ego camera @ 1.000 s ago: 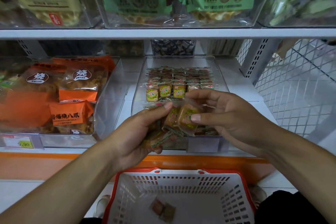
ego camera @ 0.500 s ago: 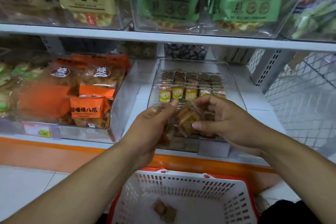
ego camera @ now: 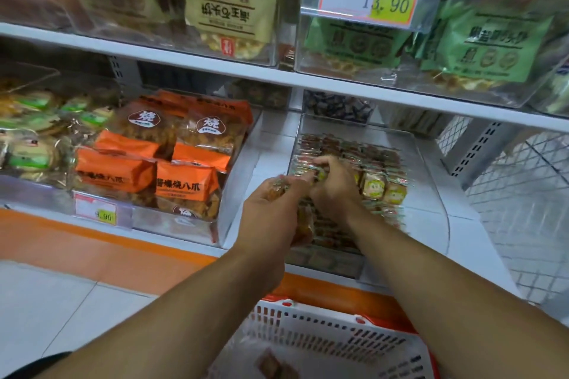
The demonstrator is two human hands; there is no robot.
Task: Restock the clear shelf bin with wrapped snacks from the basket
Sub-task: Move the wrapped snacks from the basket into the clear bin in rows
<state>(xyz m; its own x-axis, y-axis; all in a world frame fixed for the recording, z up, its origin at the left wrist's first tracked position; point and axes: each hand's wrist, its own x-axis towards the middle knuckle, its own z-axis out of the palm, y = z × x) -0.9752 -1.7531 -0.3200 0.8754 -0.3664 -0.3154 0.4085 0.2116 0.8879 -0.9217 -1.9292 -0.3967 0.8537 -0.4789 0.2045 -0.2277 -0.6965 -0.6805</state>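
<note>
**A:** Where are the hands?

**B:** Both reach forward over the front edge of the lower shelf [ego camera: 462, 224], into a clear shelf bin [ego camera: 431, 169]. The left hand [ego camera: 271, 209] is at the bin's front left corner. Its grip is curled closed around a bunch of wrapped snacks [ego camera: 303, 226]; one more crinkly wrapper pokes out above its knuckles. The right hand [ego camera: 334, 184] is just beside it, further into the bin, fingers bent and pinching one small wrapped snack [ego camera: 320, 175] at the left side of the bin. The picture is blurred there, so I cannot tell more about that grip.

**A:** And the bin itself?

**B:** It sits on the lower shelf towards the right end, beside a white wire mesh panel [ego camera: 523, 188]. Rows of small wrapped snacks fill its back half, some standing upright with yellow-green labels [ego camera: 374, 186] facing forward.

**A:** Where is the basket?

**B:** The basket [ego camera: 338, 335], white with a red rim, is below the arms, in front of the shelf. A couple of brown wrapped pieces [ego camera: 271, 363] lie on its bottom.

**A:** What else is nearby?

**B:** To the left on the same shelf, another clear bin holds orange packets [ego camera: 184, 184]. On the upper shelf are beige bags [ego camera: 228, 9] and green bags [ego camera: 489, 40], with a price tag reading 13.90 [ego camera: 388, 4].
</note>
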